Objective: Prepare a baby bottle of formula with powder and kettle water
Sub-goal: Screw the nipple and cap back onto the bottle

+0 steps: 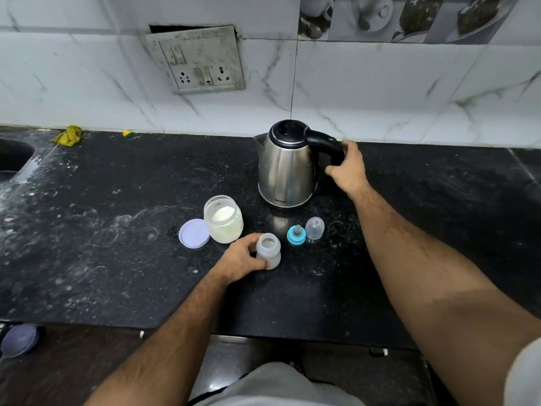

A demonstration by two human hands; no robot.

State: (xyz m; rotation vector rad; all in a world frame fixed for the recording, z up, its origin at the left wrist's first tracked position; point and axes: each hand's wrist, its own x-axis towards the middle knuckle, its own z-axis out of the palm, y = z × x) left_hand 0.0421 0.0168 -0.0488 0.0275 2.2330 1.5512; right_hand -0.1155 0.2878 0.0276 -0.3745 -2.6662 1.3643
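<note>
Black stone counter [102, 230], head view. Steel kettle [285, 168], upright near the wall; right hand [348, 168] wrapped around its black handle. Open baby bottle [268, 251], upright at counter centre; left hand [241, 260] clasped on its side. Powder jar [224, 219], lid off; lilac lid [193, 232] touching it. Teal teat ring [296, 235] and clear cap [315, 228], side by side, right of the bottle.

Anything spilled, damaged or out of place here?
Yes. The switch plate hangs crooked and grimy, with a dark gap above it. Whitish smears streak the counter. A yellow rag lies crumpled by the wall.
</note>
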